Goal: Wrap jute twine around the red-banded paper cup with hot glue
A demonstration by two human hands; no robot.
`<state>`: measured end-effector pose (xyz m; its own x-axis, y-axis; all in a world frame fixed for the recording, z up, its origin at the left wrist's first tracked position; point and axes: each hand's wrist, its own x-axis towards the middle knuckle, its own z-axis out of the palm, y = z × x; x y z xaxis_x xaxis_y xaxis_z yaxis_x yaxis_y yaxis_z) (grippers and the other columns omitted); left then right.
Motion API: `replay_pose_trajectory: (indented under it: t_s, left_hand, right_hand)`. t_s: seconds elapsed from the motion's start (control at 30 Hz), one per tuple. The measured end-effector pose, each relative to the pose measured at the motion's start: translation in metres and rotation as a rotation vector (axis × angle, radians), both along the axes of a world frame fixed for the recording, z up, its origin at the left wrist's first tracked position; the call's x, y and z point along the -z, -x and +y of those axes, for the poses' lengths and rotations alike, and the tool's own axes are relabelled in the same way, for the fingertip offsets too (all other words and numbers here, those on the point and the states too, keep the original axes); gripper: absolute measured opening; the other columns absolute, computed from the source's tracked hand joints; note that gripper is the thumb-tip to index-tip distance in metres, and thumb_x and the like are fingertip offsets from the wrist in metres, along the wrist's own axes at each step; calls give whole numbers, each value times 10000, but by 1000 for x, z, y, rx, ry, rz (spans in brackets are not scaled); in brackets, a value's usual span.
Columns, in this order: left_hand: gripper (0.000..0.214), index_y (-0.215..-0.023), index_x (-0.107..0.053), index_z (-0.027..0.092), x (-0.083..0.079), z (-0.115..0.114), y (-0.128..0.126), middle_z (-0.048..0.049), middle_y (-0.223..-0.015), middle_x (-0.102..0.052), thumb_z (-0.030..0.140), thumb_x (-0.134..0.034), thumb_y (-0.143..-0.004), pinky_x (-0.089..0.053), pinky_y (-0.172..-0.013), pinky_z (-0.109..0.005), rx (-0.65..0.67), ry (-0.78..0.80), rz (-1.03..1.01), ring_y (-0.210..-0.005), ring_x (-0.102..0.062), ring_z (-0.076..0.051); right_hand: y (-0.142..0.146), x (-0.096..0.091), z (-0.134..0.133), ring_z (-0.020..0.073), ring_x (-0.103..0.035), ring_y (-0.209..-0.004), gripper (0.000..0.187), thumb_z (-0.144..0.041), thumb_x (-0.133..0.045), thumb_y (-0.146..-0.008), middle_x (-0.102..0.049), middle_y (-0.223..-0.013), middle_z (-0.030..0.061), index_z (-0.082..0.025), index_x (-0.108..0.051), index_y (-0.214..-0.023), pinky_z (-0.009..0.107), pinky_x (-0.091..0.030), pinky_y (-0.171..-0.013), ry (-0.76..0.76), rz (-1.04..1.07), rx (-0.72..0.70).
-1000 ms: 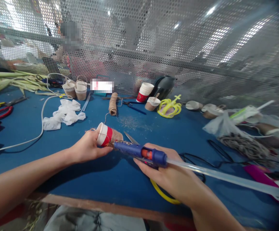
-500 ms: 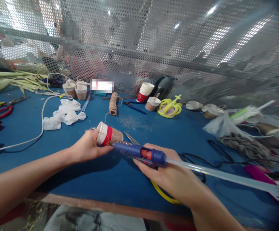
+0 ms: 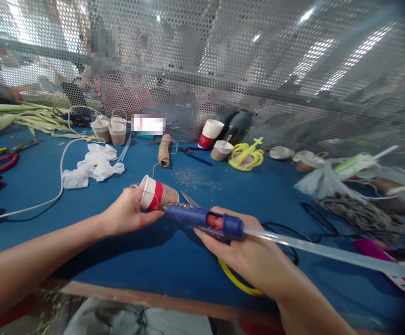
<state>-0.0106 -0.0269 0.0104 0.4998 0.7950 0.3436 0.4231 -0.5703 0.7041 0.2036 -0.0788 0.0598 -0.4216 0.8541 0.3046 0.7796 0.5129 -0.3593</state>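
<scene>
My left hand is closed on a paper cup, white and red, tilted on its side with its mouth to the left. Brown twine wraps the cup's base end. In my right hand is a blue glue gun, its nozzle close against the cup's near side; whether it touches I cannot tell. A long clear glue stick sticks out of the gun's back. Beneath the gun lie scissors with a yellow handle, partly hidden. A roll of twine stands beyond the cup, its strand running toward it.
Twine-wrapped cups, stacked paper cups, pliers and a yellow crown-shaped piece stand along the back by a perforated metal screen. White crumpled plastic and a white cable lie left; a plastic bag lies right.
The glue gun and my right hand have shifted very slightly to the right. My left hand keeps the cup in nearly the same place.
</scene>
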Motion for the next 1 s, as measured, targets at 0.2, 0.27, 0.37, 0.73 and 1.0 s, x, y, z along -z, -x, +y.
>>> replay_pose_trajectory:
  t_s: [0.2,0.27,0.37,0.73,1.0]
  left_hand:
    - [109,-715,-619,127,-1,-2,0,13,-571,-623,223,-569,-712,-464,-536,-197,-11,15,-16,-554,-578,-112]
    - [116,-754,-621,129,0,-2,-1,14,-577,-631,225,-572,-709,-473,-544,-203,-16,21,-19,-558,-588,-117]
    - [141,-795,-620,135,1,-2,0,13,-592,-639,240,-574,-712,-481,-562,-207,0,-5,-8,-575,-600,-122]
    - [128,-777,-585,132,0,-3,0,3,-607,-623,246,-571,-719,-468,-565,-201,71,-66,-5,-598,-600,-123]
    - [73,-709,-589,128,-1,-4,-1,-40,-683,-641,196,-561,-712,-471,-611,-225,96,-160,24,-666,-594,-142]
  right_hand:
    - [4,-9,1,114,-515,-449,155,-173,-476,-773,-584,-547,-10,-207,-604,-695,223,-445,-440,14,19,-18]
    - [4,-12,1,119,-519,-446,166,-170,-468,-772,-586,-539,-9,-212,-606,-689,223,-444,-432,15,25,-27]
    - [5,-15,1,121,-527,-444,180,-166,-461,-772,-584,-527,-11,-216,-601,-671,221,-448,-438,11,26,-21]
    - [2,-17,6,132,-549,-468,194,-177,-462,-771,-600,-536,-4,-219,-609,-652,231,-472,-473,-22,23,-7]
    - [0,-18,10,145,-561,-507,220,-208,-464,-775,-596,-551,20,-211,-622,-622,241,-466,-493,-70,-35,-2]
